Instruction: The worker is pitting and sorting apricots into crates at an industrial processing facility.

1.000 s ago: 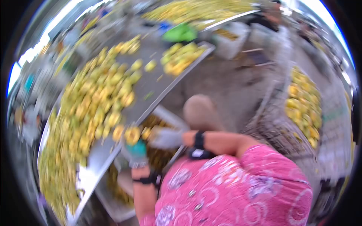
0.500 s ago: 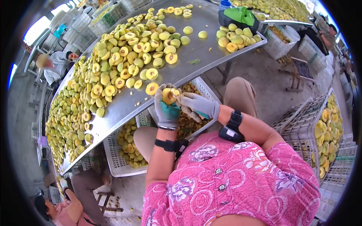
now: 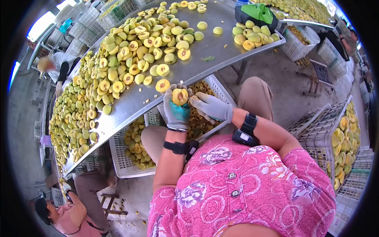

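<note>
The fingers (image 3: 169,98) of the left hand (image 3: 177,112) curl tight around a peach half (image 3: 180,96), mid-frame. The right hand (image 3: 212,107) touches its side with bent fingers (image 3: 196,101); if they hold anything, nobody can tell. A white crate (image 3: 218,90) sits below, the tabletop (image 3: 221,39) with its peach pile (image 3: 126,51) just above.

No legible text, label, brand, number or sign anywhere. Small pale patch on the black box strapped to the right wrist (image 3: 241,137), just behind the grey-gloved right hand (image 3: 211,107): too small and blurred to read. Black band with a box on the left wrist (image 3: 179,147), just behind the left hand (image 3: 177,108): plain, unmarked. White plastic lattice crates (image 3: 118,156) below both hands: likewise unmarked, as far as can be told.
</note>
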Available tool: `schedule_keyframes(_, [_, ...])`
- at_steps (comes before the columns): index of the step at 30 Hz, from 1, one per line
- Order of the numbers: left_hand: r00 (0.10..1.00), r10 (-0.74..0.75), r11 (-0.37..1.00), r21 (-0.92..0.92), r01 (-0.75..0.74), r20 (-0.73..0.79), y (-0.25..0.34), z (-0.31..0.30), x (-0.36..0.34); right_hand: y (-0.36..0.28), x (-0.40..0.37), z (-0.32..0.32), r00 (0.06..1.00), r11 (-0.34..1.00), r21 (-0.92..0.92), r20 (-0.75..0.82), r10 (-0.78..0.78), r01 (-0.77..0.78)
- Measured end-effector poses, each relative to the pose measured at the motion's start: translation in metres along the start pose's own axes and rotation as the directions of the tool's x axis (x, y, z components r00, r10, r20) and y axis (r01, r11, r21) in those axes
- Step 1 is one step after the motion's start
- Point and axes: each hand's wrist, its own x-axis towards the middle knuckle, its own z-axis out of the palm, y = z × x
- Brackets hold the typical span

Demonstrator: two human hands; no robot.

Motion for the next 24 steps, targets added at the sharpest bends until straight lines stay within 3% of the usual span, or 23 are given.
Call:
schedule_keyframes(1, [1.000, -0.002, 1.000, 0.004, 0.002, -0.001, -0.001, 0.004, -0.002, -0.004, 0.000, 0.002, 1.000, 1.000, 0.004, -0.001, 0.000, 0.000])
schedule_keyframes(3, [0.998, -0.036, 0.993, -0.114, 0.042, 0.049, -0.005, 0.012, -0.008, -0.013, -0.002, 0.006, 0.995, 0.985, -0.164, -0.064, -0.072, 0.061])
schedule_keyframes(8, [0.993, 0.038, 0.999, -0.011, -0.037, 0.109, -0.012, 0.011, -0.007, -0.019, -0.001, 0.009, 0.992, 0.950, -0.307, -0.086, -0.094, 0.063])
schedule_keyframes(10, [0.987, 0.071, 0.995, 0.064, -0.081, 0.147, -0.011, 0.012, -0.011, 0.001, 0.014, 0.009, 0.905, 0.821, -0.489, -0.134, -0.404, 0.294])
schedule_keyframes(12, [0.978, 0.100, 0.982, 0.139, -0.126, 0.184, -0.013, 0.013, -0.014, 0.007, 0.016, 0.010, 0.916, 0.833, -0.475, -0.126, -0.381, 0.282])
schedule_keyframes(14, [0.982, 0.164, 0.980, 0.095, -0.173, 0.093, -0.016, 0.013, -0.013, 0.008, 0.017, 0.012, 0.926, 0.844, -0.464, -0.116, -0.360, 0.270])
schedule_keyframes(16, [0.979, 0.174, 0.976, 0.116, -0.185, 0.103, -0.016, 0.010, -0.009, 0.011, 0.020, 0.013, 0.895, 0.820, -0.448, -0.088, -0.438, 0.357])
schedule_keyframes(18, [0.976, 0.183, 0.971, 0.135, -0.198, 0.115, -0.014, 0.007, -0.008, 0.010, 0.019, 0.014, 0.916, 0.847, -0.416, -0.073, -0.395, 0.332])
schedule_keyframes(20, [0.986, 0.104, 0.985, 0.121, -0.120, 0.134, -0.010, 0.011, -0.009, -0.003, 0.010, 0.016, 0.935, 0.871, -0.385, -0.056, -0.351, 0.304])
schedule_keyframes(22, [0.987, 0.037, 0.996, 0.079, -0.050, 0.157, -0.004, 0.011, -0.008, -0.023, -0.003, 0.017, 0.993, 0.927, -0.359, -0.006, -0.121, 0.110])
schedule_keyframes(24, [0.983, -0.031, 0.999, 0.041, 0.024, 0.183, -0.004, 0.013, -0.009, -0.014, 0.003, 0.015, 0.997, 0.946, -0.316, 0.023, -0.068, 0.072])
